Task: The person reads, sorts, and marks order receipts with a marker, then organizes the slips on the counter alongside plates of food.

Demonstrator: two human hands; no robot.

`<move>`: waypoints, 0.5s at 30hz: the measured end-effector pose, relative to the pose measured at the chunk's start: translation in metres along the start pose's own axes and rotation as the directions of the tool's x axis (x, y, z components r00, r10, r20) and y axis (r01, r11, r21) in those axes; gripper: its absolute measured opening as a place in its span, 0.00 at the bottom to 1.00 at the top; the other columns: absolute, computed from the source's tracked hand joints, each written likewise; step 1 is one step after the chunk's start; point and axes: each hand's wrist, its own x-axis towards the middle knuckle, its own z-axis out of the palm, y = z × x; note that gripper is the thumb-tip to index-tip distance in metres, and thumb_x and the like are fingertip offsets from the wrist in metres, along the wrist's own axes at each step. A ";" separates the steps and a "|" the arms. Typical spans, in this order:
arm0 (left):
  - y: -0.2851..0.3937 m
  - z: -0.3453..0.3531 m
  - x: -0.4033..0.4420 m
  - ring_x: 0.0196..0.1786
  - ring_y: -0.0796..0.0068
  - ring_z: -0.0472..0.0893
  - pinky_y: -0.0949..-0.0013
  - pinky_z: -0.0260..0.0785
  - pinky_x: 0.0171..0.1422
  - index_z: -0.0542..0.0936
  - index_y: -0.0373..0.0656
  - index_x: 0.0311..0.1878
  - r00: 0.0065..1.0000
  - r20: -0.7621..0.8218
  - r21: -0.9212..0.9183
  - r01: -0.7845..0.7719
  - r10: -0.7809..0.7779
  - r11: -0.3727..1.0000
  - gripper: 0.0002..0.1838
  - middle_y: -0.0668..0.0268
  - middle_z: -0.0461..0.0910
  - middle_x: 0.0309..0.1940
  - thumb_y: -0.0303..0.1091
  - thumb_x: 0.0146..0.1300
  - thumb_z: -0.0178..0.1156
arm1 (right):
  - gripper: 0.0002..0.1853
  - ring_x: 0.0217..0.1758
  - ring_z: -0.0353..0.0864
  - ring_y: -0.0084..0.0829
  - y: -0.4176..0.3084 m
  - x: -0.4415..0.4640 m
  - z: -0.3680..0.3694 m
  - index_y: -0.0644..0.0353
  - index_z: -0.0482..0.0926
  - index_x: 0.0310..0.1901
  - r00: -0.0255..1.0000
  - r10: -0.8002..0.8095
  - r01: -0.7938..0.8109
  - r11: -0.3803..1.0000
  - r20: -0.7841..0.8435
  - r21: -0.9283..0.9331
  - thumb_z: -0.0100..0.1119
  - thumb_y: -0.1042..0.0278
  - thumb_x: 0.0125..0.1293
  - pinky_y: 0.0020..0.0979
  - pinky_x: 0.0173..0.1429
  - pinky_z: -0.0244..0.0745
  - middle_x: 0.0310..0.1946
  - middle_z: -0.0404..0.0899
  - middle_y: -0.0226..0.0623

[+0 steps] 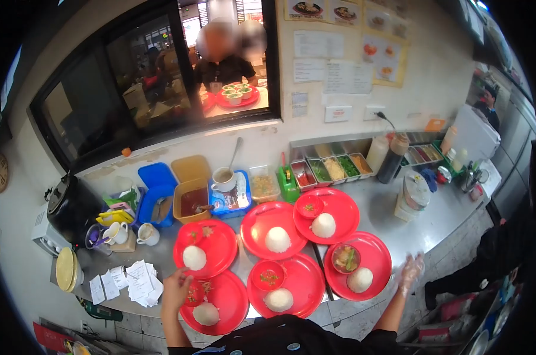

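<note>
Several red plates stand in two rows, each with a rice mound and a small bowl. My bare left hand (176,288) is at the lower left red plate (229,307), its curved fingers at the rim of a small red bowl (194,294). Beside that bowl is a rice mound (206,314). My right hand (411,273), in a clear plastic glove, is held apart from the plates with fingers spread and nothing in it. Nearest to it is the right red plate (378,254), carrying a bowl of vegetables in broth (346,258) and a rice mound (359,280).
Along the wall are topping trays (334,170), a sauce tub (191,198), a mug with a spoon (223,179) and squeeze bottles (392,160). Paper slips (139,284) lie left. A person (220,68) stands beyond the window; another person's dark clothing (481,266) shows right.
</note>
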 end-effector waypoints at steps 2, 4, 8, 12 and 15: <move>-0.011 -0.011 -0.006 0.25 0.65 0.80 0.66 0.71 0.31 0.77 0.38 0.42 0.998 -0.043 0.034 0.048 -0.047 0.998 0.14 0.55 0.79 0.24 0.30 0.52 0.62 | 0.28 0.51 0.70 0.38 0.047 0.007 0.001 0.69 0.66 0.57 0.993 0.084 -0.079 0.995 0.085 -0.063 0.50 0.53 0.64 0.35 0.60 0.60 0.49 0.72 0.44; -0.013 -0.023 -0.016 0.26 0.64 0.80 0.66 0.71 0.32 0.77 0.37 0.42 0.997 -0.045 0.129 0.066 -0.060 0.989 0.14 0.55 0.79 0.24 0.29 0.51 0.62 | 0.36 0.60 0.61 0.37 0.054 0.009 0.009 0.64 0.60 0.61 0.814 0.438 -0.556 0.779 0.383 0.290 0.48 0.43 0.61 0.35 0.65 0.51 0.57 0.63 0.41; -0.001 -0.028 -0.028 0.27 0.63 0.80 0.66 0.71 0.33 0.76 0.36 0.43 0.994 -0.045 0.189 0.109 -0.102 0.976 0.16 0.54 0.79 0.26 0.31 0.51 0.62 | 0.44 0.70 0.47 0.35 0.090 0.018 0.038 0.58 0.53 0.66 0.583 0.524 -0.812 0.395 0.621 0.430 0.46 0.32 0.57 0.37 0.70 0.38 0.67 0.53 0.37; 0.017 -0.017 -0.035 0.29 0.62 0.80 0.66 0.72 0.35 0.76 0.38 0.46 0.990 0.029 0.172 0.134 -0.141 0.976 0.18 0.54 0.79 0.27 0.31 0.51 0.62 | 0.45 0.73 0.38 0.34 0.073 0.013 0.045 0.60 0.54 0.66 0.762 0.493 -0.643 0.490 0.421 0.589 0.49 0.33 0.56 0.40 0.72 0.31 0.68 0.48 0.36; 0.017 -0.006 -0.040 0.29 0.61 0.80 0.66 0.72 0.36 0.76 0.38 0.46 0.990 -0.032 0.132 0.138 -0.135 0.982 0.18 0.53 0.79 0.27 0.31 0.51 0.62 | 0.45 0.71 0.45 0.34 0.070 0.014 0.047 0.60 0.56 0.65 0.765 0.496 -0.639 0.509 0.411 0.577 0.51 0.34 0.55 0.40 0.71 0.36 0.67 0.52 0.37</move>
